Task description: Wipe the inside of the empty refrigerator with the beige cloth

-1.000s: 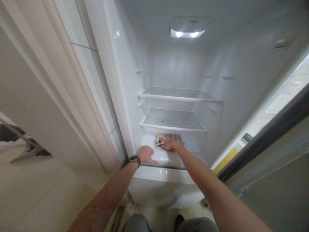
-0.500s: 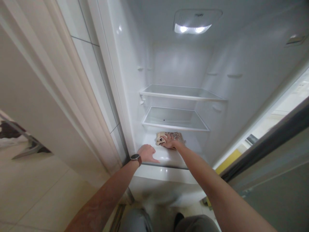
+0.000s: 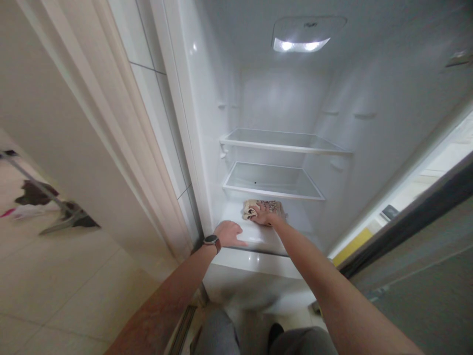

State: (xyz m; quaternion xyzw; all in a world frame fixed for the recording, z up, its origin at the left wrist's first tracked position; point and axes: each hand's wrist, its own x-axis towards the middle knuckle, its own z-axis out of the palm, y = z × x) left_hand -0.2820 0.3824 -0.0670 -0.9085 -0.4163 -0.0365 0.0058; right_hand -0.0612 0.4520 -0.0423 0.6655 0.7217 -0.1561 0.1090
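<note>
Cloth (image 3: 274, 205): beige, dark-patterned, folded, on glossy white refrigerator floor (image 3: 300, 219).
Right hand (image 3: 263, 216): fingers gripping it from above, seemingly for pressure.
Left hand (image 3: 228, 233): near left, thumb splayed, grasping nothing, perhaps bracing.

L grip (image 3: 227, 233) palm-dn (thumb (image 3: 241, 243) out)

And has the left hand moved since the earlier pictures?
No; judged against the lower shelf, the left hand stays below its front left corner, with no clear shift.
</note>
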